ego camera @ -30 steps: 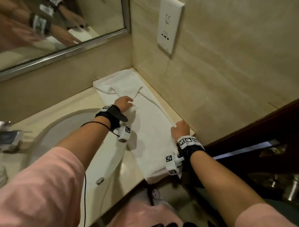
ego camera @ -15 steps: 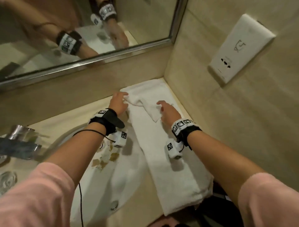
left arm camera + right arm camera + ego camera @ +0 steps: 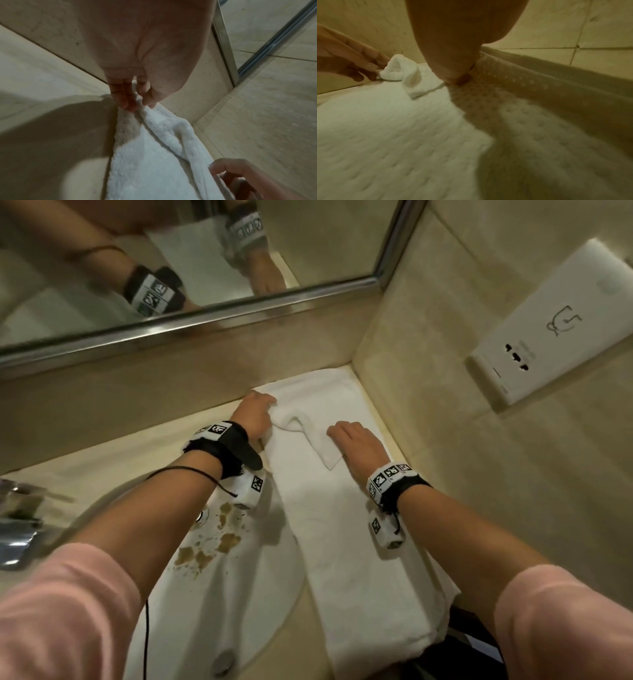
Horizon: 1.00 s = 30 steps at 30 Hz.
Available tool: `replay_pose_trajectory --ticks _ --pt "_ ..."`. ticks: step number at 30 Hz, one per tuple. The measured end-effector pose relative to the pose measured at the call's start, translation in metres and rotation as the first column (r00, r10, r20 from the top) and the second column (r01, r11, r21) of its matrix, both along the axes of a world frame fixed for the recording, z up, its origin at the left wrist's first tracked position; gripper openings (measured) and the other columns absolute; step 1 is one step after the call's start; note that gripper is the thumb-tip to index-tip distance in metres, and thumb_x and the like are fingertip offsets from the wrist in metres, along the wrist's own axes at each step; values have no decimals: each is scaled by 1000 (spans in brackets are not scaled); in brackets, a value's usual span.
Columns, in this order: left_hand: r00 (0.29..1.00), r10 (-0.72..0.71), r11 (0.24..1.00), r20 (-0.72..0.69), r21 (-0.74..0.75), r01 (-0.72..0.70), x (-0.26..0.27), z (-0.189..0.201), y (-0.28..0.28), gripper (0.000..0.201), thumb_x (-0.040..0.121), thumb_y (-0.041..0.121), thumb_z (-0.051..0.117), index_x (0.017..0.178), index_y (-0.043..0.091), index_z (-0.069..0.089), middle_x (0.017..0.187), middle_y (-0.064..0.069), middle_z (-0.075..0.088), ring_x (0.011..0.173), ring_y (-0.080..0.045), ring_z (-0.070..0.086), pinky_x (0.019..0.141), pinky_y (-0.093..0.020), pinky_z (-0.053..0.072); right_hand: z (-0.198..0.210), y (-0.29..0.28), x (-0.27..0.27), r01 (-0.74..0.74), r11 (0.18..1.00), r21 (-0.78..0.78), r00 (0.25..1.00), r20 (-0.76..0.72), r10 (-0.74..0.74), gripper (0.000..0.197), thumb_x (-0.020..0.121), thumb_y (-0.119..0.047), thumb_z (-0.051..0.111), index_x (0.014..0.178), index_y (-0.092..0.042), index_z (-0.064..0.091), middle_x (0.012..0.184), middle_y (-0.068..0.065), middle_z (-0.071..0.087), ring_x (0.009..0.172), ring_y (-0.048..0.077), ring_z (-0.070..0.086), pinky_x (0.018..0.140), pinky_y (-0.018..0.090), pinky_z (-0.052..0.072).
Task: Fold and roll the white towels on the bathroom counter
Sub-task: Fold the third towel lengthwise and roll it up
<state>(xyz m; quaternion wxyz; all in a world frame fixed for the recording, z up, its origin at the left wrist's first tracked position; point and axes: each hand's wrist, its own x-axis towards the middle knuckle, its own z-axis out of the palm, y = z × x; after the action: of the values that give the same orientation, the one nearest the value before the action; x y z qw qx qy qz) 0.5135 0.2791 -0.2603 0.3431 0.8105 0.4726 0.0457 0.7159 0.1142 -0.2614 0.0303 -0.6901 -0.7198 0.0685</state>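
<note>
So the white towel (image 3: 346, 542) lies long and flat on the desk (image 3: 113, 460); left hand (image 3: 251, 414) pinches its far corner; right hand (image 3: 359, 443) presses flat; rolling not begun.

Dim, warm yellowish light throughout, hard shadows thrown across the towel (image 3: 388, 142) in the wrist views, motion blur near frame edges, wide-angle bending of the mirror (image 3: 205, 316) frame.

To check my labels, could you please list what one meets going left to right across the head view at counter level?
Faucet → stained sink → left hand → white towel → wall socket plate.
</note>
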Motion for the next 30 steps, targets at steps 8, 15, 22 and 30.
replay_pose_trajectory --ticks 8,15,22,30 --pt "998 53 998 -26 33 -52 2 10 1 34 91 6 51 125 3 57 123 -22 49 120 -32 44 99 -29 34 13 19 23 153 981 123 974 -189 -128 24 89 -7 50 106 -13 64 97 1 64 95 21 54 82 30 41" --pt "985 175 984 12 -43 -174 -13 17 9 22 83 10 63 104 3 66 115 -18 49 105 -31 51 85 -27 36 19 78 35 684 655 -321 208 -775 -597 18 89 -11 42 95 -18 58 86 4 59 81 23 55 70 32 44" --pt "943 303 953 137 -45 -300 -17 5 11 21 93 24 57 94 4 63 102 -15 62 97 -31 56 78 -29 36 -2 103 47 587 642 -493 243 -649 -721 29 81 -6 44 81 -28 63 74 -8 55 60 12 47 53 26 38" --pt "934 311 944 178 58 -325 -13 -8 6 17 94 21 53 93 4 57 97 -16 61 89 -32 56 74 -34 40 -2 95 40 414 871 -266 449 -773 -449 15 74 -14 77 87 -19 72 73 -14 57 69 4 52 69 15 41"
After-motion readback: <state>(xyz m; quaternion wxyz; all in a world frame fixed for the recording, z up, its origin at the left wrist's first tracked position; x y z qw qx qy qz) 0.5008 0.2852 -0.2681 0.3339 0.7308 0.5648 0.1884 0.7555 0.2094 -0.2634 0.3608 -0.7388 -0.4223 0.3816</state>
